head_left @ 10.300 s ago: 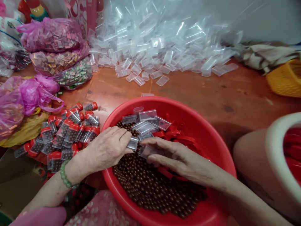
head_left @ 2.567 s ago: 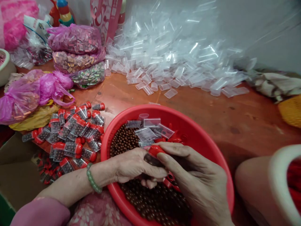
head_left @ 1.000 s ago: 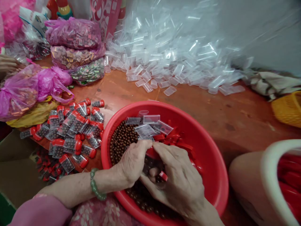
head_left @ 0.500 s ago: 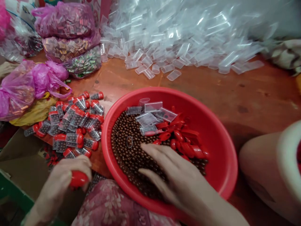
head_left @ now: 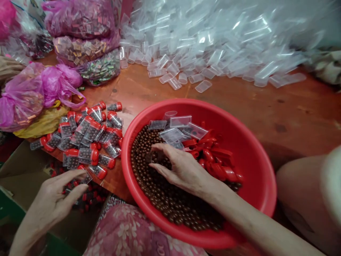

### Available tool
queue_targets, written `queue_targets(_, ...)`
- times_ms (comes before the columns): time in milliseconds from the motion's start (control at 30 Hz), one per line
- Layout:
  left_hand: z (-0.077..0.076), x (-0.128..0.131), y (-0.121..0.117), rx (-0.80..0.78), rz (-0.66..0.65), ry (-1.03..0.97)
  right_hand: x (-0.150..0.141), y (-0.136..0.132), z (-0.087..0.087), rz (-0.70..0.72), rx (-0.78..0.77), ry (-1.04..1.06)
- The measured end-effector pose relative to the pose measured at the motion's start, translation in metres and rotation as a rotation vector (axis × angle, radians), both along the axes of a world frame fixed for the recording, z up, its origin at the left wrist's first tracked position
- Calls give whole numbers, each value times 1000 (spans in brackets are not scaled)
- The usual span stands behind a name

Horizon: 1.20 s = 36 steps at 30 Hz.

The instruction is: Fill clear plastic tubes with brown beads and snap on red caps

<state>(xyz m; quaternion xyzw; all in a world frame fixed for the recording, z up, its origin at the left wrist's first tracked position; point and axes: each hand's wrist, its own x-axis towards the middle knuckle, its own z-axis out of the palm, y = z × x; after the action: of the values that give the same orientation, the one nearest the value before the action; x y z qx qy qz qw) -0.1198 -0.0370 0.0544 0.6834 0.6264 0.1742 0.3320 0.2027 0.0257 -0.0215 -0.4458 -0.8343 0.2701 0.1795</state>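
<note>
While the right hand [head_left: 183, 167] reaches into the red basin [head_left: 266, 177], its thumb and fingers stand partly open, one to each side of a clear case [head_left: 152, 157] above the brown beads [head_left: 170, 199]. Whether the fingertips press on that case is too unclear to tell.

The left hand [head_left: 50, 199] hovers over the cardboard box [head_left: 16, 161] beside the worktop [head_left: 234, 96], thumb and fingers well parted, with nothing visibly gripped. Another transparent piece shows near its fingertips, but contact cannot be made out. Inside the box lie many small red-capped containers, partly hidden by the hand.

Several empty clear cases [head_left: 180, 121] lie at the far side of the basin, next to the beads, and glossy red caps [head_left: 217, 169] are heaped to their right. Just beside the basin, on the left, filled containers [head_left: 90, 133] with red ends form a loose pile at the worktop's edge.

Behind them sit tied pink bags [head_left: 22, 96] and a yellow bag [head_left: 42, 122]. A large heap of transparent cases [head_left: 202, 42] spreads along the back. At the far left, part of another person's hand [head_left: 10, 67] shows beside the bags.
</note>
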Motion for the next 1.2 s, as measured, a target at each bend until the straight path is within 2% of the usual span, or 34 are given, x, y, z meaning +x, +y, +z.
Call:
queue_targets(67,6,25,10,-11,-109,-23,0,-1,1,-1,17,14)
queue_targets(167,6,59,27,-21,-230,-145,-2,-3,3,-16,-9,16)
queue_targets(267,1,81,40,-25,-235,-234,-3,-2,4,-4,-40,-6)
queue_targets(433,-8,103,51,-74,-248,-298,-2,2,8,1,-78,8)
queue_targets(600,-21,124,55,17,-419,-192,5,1,29,-72,-47,77)
queue_targets(700,-27,138,58,59,-447,-154,8,-3,46,-121,-4,151)
queue_targets(800,-26,148,64,-7,-473,-314,10,-7,59,-167,68,190)
queue_targets(933,-21,152,69,-130,-479,-575,14,-9,65,-188,130,211)
queue_targets(1067,-22,149,71,-227,-476,-557,19,-9,68,-108,115,274)
queue_targets(1200,-25,148,73,-319,-490,-558,22,-3,73,1,0,297)
